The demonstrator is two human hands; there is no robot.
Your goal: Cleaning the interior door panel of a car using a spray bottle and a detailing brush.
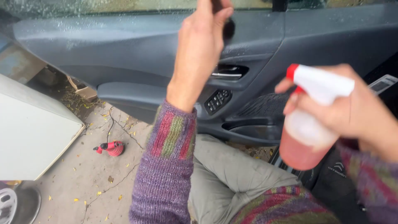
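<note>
Grey moulded-plastic car door panel [124,49]: stands open across the top of the view, speckled with droplets. Rigid and fixed; it carries a chrome inner handle [226,71] and a black window-switch cluster [217,101].

White flat board [33,132]: leans at the left, over a concrete floor [83,182] scattered with yellow leaves.

Translucent plastic spray bottle with white trigger head and red nozzle, holding red liquid [304,132]: held up at the right, in front of the lower door pocket and apart from the panel. About a third full by the look of it, so probably light; the walls are thin and likely give a little when squeezed, and could be slick if wet. The neck under the trigger head is the sure hold.

Right hand [352,112]: fingers wrapped closed around the bottle's neck, one finger lying at the trigger.

Left hand [201,41]: raised against the upper panel, fingers curled closed on a small dark object [228,29], perhaps a brush or sponge; too hidden to tell.

Small red device [112,147]: lies on the floor, well apart from both hands.
</note>
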